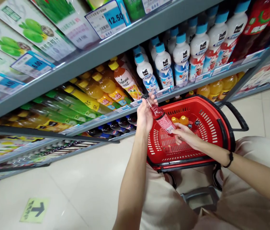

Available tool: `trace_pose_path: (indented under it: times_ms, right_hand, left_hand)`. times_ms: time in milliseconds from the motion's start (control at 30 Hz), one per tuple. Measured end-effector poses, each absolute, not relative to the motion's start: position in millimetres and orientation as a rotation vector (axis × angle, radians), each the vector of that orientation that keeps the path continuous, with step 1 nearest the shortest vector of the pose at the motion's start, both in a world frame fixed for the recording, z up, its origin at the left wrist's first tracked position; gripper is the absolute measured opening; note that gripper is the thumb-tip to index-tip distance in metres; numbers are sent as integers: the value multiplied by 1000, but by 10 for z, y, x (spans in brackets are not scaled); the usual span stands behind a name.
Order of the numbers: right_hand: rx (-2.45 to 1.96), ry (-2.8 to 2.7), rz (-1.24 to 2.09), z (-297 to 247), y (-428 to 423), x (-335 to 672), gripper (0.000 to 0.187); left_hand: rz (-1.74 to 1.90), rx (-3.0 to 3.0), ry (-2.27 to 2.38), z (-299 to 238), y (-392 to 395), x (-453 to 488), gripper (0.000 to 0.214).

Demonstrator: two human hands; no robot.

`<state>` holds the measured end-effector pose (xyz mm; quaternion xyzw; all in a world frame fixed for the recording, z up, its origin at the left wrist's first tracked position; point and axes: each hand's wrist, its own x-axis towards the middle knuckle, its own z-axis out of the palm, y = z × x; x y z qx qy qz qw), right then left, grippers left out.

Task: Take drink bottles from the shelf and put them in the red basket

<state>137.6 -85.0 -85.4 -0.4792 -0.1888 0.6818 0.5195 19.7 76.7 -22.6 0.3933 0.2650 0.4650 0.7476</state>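
Your left grip (145, 115) holds the red-drink bottle (161, 118) by its neck, your right grip (184, 134) by its base, shopping basket (215, 116) below; two-handed handling apparently calls for steadiness next.

The fine print on the red drink bottle (159, 115) is too small to read; the right hand (185, 135) covers part of its lower end; the top edge cuts off the juice cartons (39, 28); the shopping basket (192, 101) hides much of the shoes (171, 180); lettering on the floor sticker (34, 210) is blurred.
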Motion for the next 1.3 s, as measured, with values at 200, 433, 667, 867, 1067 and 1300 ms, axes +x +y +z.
trace_pose_path:
  times_ms: [200, 433, 667, 867, 1067, 1300]
  right_hand:
    - [-1183, -488, 1615, -930, -854, 1339, 55]
    - [-1235, -477, 1601, -905, -869, 1351, 67]
    - [-1268, -421, 1603, -813, -860, 1361, 64]
    - [-1087, -356, 1638, -757, -868, 1420, 57]
    - [-969, -326, 1677, -746, -864, 1455, 45]
    - [-958, -276, 1715, -794, -875, 1424, 48]
  left_hand:
    - [1003, 804, 540, -230, 775, 197, 28]
    - [1019, 779, 609, -259, 799, 202, 33]
    - [1041, 776, 662, -214, 821, 190, 43]
    - [1062, 718, 599, -186, 871, 120, 41]
    - [1084, 779, 613, -197, 890, 80, 40]
    - [1073, 840, 645, -186, 851, 115, 40]
